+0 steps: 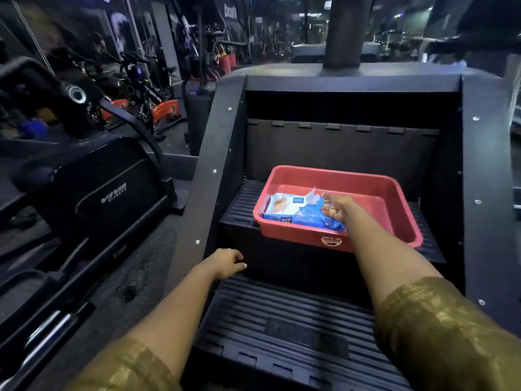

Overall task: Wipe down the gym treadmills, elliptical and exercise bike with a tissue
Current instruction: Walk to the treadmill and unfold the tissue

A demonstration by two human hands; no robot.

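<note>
Centre: right hand [337, 208], grip unclear, on crinkly blue wipes pack [310, 219] in red rectangular plastic tray [296, 239]; left hand [225, 262] loosely curled, empty.

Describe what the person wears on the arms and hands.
The left hand and right hand are bare, without gloves or a watch. The left sleeve and right sleeve are shiny golden fabric and leave the forearms uncovered.

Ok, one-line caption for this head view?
Right hand reaches for the wipes pack in a red tray on a machine step; left hand idle below.
</note>
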